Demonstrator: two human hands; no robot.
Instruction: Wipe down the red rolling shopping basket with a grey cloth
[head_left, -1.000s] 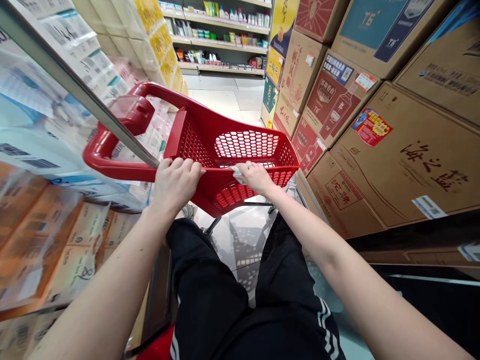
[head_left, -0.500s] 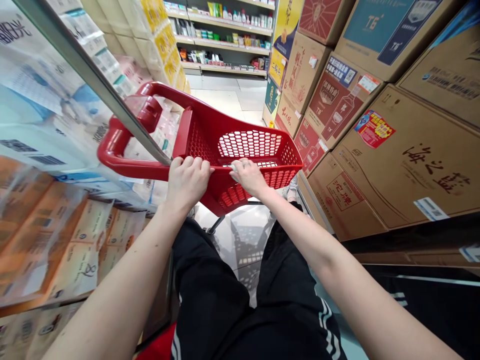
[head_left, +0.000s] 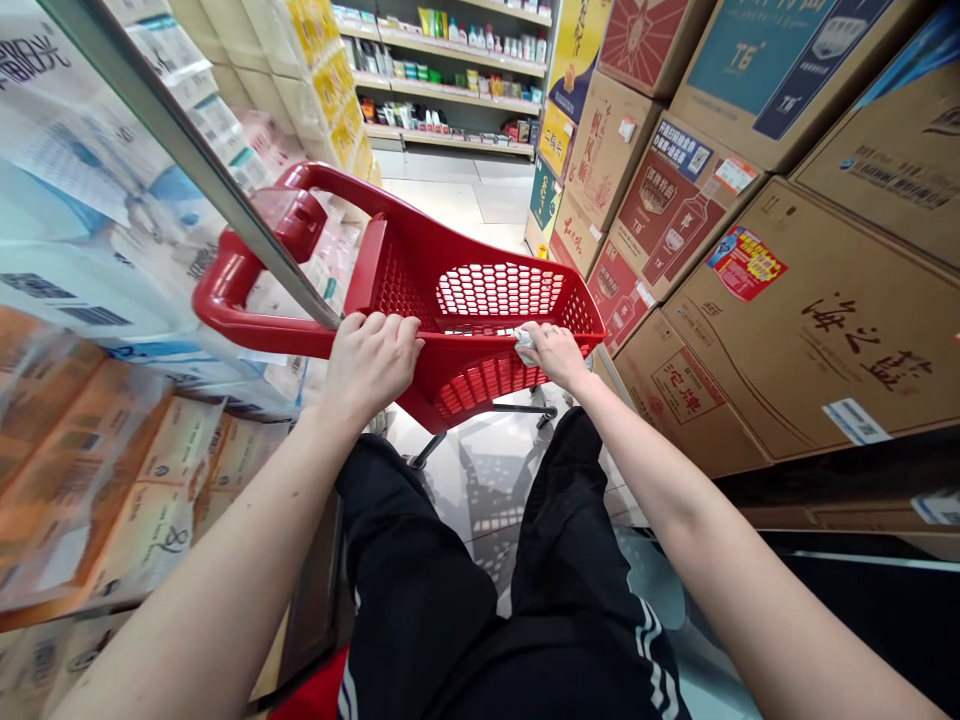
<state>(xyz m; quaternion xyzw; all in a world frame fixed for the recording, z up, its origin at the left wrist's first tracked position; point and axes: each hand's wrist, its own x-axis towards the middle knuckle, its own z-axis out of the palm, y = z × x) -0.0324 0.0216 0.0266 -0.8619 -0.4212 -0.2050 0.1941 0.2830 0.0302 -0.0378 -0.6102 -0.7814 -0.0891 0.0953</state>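
A red plastic shopping cart [head_left: 480, 395] with honeycomb-mesh sides stands crosswise before my knees, its handle end to the left. My left hand [head_left: 375, 360] is closed over the near rim, beside a metal pole [head_left: 225, 190]. Farther right along the same rim, my right hand [head_left: 555, 352] presses a crumpled white wipe [head_left: 525, 345] against the red plastic. Its fingers curl over the rim. Inside the basket no goods show.
Stacked cardboard cartons [head_left: 795, 310] line the right side. Wrapped white packs [head_left: 67, 220] and orange packs [head_left: 142, 500] rise on the left. Beyond the cart, tiled floor [head_left: 442, 195] leads to shelves [head_left: 457, 90] of bottles and tubes.
My right hand has slid to the right along the near rim with the white wipe, toward the cart's far end. My left hand and the cart have hardly moved.
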